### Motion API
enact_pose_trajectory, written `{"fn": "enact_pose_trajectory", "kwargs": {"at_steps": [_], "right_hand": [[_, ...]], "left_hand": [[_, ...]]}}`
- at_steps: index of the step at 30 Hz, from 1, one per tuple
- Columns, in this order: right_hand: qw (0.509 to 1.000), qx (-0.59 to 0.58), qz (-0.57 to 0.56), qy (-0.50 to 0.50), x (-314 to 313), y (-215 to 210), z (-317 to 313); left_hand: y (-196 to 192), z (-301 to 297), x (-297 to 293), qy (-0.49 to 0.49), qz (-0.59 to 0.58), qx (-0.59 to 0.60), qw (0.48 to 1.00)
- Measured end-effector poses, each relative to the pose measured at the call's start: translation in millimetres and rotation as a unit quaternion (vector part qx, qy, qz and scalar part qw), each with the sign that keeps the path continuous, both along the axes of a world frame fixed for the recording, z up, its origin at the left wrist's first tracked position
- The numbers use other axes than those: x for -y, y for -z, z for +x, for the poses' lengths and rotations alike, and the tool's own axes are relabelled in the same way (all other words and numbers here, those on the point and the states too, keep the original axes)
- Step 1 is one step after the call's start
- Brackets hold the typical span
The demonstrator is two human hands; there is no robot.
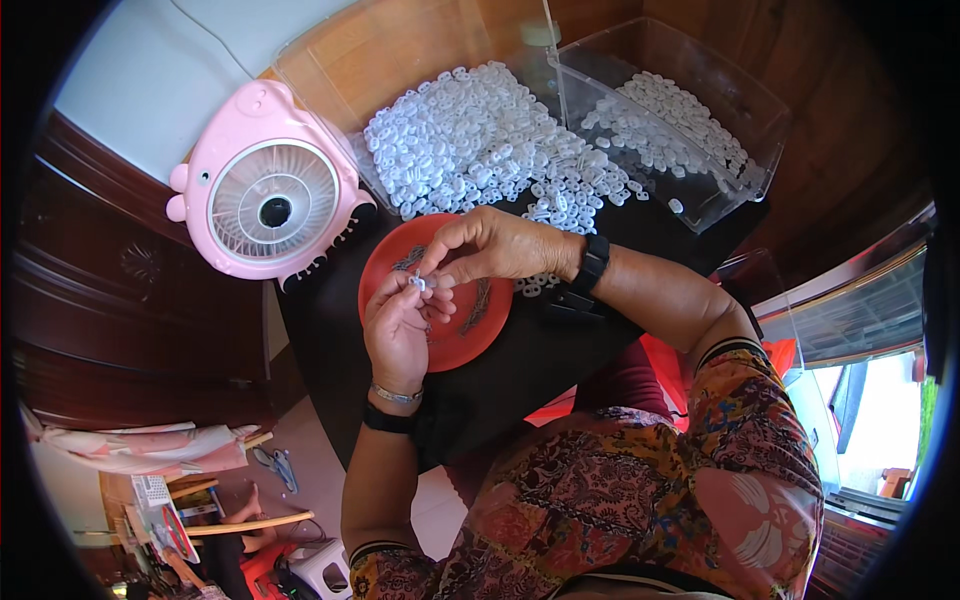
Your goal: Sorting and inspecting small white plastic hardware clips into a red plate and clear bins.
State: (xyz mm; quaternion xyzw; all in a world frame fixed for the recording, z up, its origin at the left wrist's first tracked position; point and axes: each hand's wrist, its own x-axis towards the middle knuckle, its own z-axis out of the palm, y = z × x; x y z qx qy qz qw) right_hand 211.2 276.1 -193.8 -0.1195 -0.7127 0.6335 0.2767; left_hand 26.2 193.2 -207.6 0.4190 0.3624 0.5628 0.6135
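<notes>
Over a round red plate [375, 325], my two hands meet at a small white plastic piece [418, 283]. My left hand [397, 335] pinches this piece between thumb and fingertips. Closed at the same spot are the thumb and forefinger of my right hand [505, 245]; whatever they grip is too small to make out. Thin grey metal parts [476, 308] lie on the plate, partly hidden under my hands. Beyond the plate spreads a large heap of white plastic pieces [460, 135], oval with two holes.
A pink animal-shaped fan [270, 200] stands left of the plate. At the back right, a clear plastic box [735, 200] holds more white pieces. Several loose pieces [540, 284] and a black object [572, 306] lie right of the plate on the dark table [330, 370].
</notes>
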Motion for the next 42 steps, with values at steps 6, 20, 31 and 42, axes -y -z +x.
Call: {"fn": "enact_pose_trajectory", "kwargs": {"at_steps": [6,20,31,42], "right_hand": [[0.999,-0.018,-0.034,-0.026,0.9,-0.6,0.1],[0.995,0.077,-0.023,0.065,-0.6,1.3,-0.1],[0.981,0.061,0.151,0.108,7.2,-5.3,1.4],[0.998,0.01,-0.006,0.062,6.2,1.0,-3.8]], "left_hand": [[-0.6,-0.7,0.1,0.006,0.001,0.013,1.0],[2.4,-1.3,-0.4,0.013,0.02,0.0,1.0],[-0.1,3.6,1.8,0.023,0.014,-0.057,0.998],[3.0,5.9,0.2,0.017,0.036,-0.039,0.998]]}}
